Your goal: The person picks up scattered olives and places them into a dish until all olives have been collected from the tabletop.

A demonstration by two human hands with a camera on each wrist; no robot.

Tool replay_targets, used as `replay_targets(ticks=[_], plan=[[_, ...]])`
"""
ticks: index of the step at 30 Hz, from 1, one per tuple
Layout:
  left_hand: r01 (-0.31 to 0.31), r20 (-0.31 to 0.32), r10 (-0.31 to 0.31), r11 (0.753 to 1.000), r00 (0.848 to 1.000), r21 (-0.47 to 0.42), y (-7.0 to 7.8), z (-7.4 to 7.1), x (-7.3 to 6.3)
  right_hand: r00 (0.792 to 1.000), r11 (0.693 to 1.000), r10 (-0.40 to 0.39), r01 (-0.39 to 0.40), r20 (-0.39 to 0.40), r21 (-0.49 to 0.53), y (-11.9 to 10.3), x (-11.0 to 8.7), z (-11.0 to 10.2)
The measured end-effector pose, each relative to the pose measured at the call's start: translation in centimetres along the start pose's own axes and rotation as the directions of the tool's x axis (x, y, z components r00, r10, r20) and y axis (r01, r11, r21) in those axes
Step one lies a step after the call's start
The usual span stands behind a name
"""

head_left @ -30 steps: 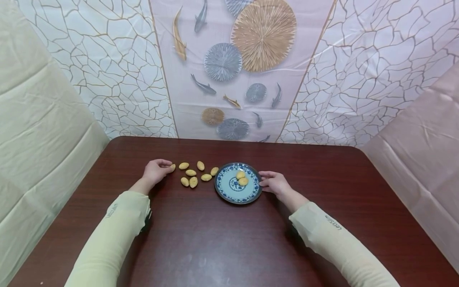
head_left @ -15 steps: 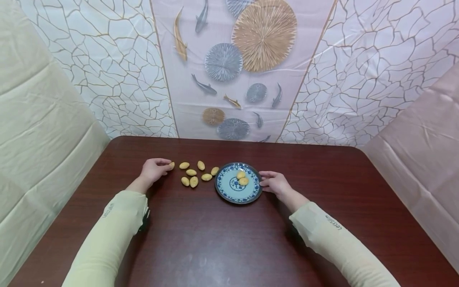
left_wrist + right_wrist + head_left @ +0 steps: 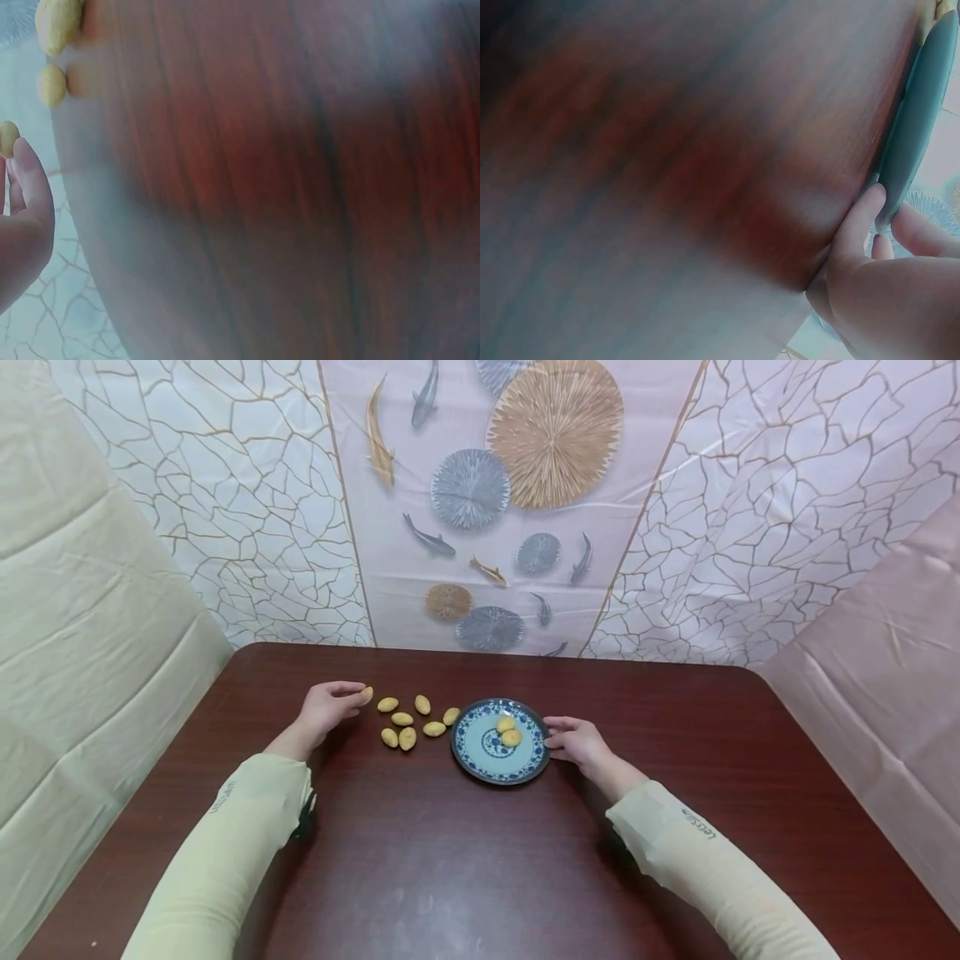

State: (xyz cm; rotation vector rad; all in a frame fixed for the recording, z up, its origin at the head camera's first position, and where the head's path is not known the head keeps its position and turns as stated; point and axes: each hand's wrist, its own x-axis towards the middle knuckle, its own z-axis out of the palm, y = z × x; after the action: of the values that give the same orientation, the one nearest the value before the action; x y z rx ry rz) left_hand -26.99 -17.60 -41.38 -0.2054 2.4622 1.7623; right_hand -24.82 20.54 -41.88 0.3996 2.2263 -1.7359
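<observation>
In the head view my left hand (image 3: 326, 708) pinches a small yellow potato (image 3: 367, 694) between thumb and fingertips. The left wrist view shows that potato (image 3: 8, 139) at the tip of the thumb. Just right of the hand, several similar oval potatoes (image 3: 402, 719) lie loose on the table. A blue-and-white patterned plate (image 3: 474, 760) stands right of them, with two yellow potatoes (image 3: 511, 737) touching each other on it. My right hand (image 3: 579, 744) grips the plate's right rim. In the right wrist view, thumb and fingers lie on either side of the plate's edge (image 3: 919, 112).
The dark red-brown wooden table (image 3: 465, 860) reaches back to a patterned cloth wall (image 3: 480, 585). Pale padded panels (image 3: 97, 635) flank the left and right. One potato (image 3: 451, 717) lies right against the plate's left rim.
My left hand has drawn slightly left, then moved away from me and a little right, carrying its potato. The right hand and plate have stayed in place.
</observation>
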Motion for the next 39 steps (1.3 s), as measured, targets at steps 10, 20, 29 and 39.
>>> replay_targets(ticks=[10,20,29,39], plan=[[-0.019,0.029,0.020,0.999,0.999,-0.028,1.6,1.9,0.0,1.000,1.000,0.001,-0.001,0.002,0.002,-0.1,-0.1,0.0],[-0.070,0.072,0.079,0.990,0.994,-0.124,2.8,4.2,-0.1,1.000,1.000,-0.002,0.002,0.000,0.009,0.0,0.0,0.0],[-0.038,0.118,0.043,0.998,0.992,-0.051,4.1,6.5,0.0,1.000,1.000,-0.006,0.006,0.006,0.008,-0.1,-0.1,0.0],[-0.017,0.167,0.022,0.999,0.986,-0.036,5.3,9.3,-0.6,1.000,1.000,-0.012,0.012,0.005,-0.001,0.1,-0.1,-0.1]])
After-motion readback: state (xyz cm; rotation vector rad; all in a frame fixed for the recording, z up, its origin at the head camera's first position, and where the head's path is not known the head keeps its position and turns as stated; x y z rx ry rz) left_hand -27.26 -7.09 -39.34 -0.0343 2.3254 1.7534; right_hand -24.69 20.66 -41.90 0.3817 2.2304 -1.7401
